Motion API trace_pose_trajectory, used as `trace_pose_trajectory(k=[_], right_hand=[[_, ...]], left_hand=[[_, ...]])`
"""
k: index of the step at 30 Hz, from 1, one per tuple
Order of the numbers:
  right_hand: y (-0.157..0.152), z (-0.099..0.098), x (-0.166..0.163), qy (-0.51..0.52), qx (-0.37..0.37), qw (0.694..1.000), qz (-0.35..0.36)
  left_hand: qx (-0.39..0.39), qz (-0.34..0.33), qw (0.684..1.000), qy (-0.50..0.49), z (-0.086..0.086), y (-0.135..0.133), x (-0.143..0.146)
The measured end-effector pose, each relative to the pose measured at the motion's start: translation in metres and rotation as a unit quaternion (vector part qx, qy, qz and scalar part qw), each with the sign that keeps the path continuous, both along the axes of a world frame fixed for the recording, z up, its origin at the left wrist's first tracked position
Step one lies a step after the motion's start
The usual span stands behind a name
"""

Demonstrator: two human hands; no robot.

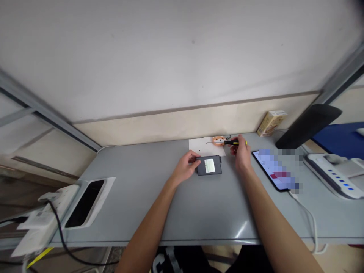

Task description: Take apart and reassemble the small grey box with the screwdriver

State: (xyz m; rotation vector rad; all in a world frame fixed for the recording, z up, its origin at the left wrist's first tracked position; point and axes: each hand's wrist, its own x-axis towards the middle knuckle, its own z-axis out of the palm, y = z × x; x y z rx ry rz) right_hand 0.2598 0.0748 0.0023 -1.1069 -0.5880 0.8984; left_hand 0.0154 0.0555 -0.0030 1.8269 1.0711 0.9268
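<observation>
My left hand (pixel 187 165) grips the left edge of a flat dark box-shaped device (pixel 202 167) with a pale label on its top face. In my right hand (pixel 241 153) is a screwdriver (pixel 231 142) with a black and yellow handle, its thin shaft pointing left. The shaft passes over a sheet of white paper (pixel 196 145) and an orange round item with a cartoon animal face (pixel 218 138). A small dark speck lies on the paper, too small to name. The screwdriver tip is apart from the device.
To the right lie a lit phone (pixel 269 170) with a white cable, a power strip (pixel 330 176), a leaning black cylinder (pixel 308 127) and a small carton (pixel 271 123). At the left are a dark-screened phone (pixel 85 204) and another power strip (pixel 61 204). A wall (pixel 170 117) closes off the back.
</observation>
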Motion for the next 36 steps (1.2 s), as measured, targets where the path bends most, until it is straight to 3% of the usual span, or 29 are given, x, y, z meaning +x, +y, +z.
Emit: trace_pose_trajectory(k=[10, 19, 22, 26, 30, 36], right_hand=[[0.000, 0.001, 0.005, 0.014, -0.012, 1.000, -0.006], [0.001, 0.004, 0.004, 0.011, -0.013, 1.000, 0.003], [0.001, 0.003, 0.004, 0.010, -0.014, 1.000, 0.001], [0.000, 0.004, 0.005, 0.012, -0.019, 1.000, -0.005], [-0.005, 0.017, 0.007, -0.002, 0.002, 1.000, -0.018], [-0.033, 0.048, -0.001, -0.072, 0.123, 0.989, -0.048]], left_hand=[[0.015, 0.002, 0.995, 0.095, -0.004, 0.000, 0.000], [0.016, -0.116, 0.985, 0.126, 0.028, -0.017, -0.008], [0.034, -0.122, 0.980, 0.154, 0.037, -0.023, -0.006], [-0.001, -0.124, 0.972, 0.199, 0.044, -0.028, -0.005], [-0.020, -0.107, 0.973, 0.204, 0.046, -0.029, -0.005], [-0.078, -0.082, 0.983, 0.145, 0.052, -0.023, -0.009]])
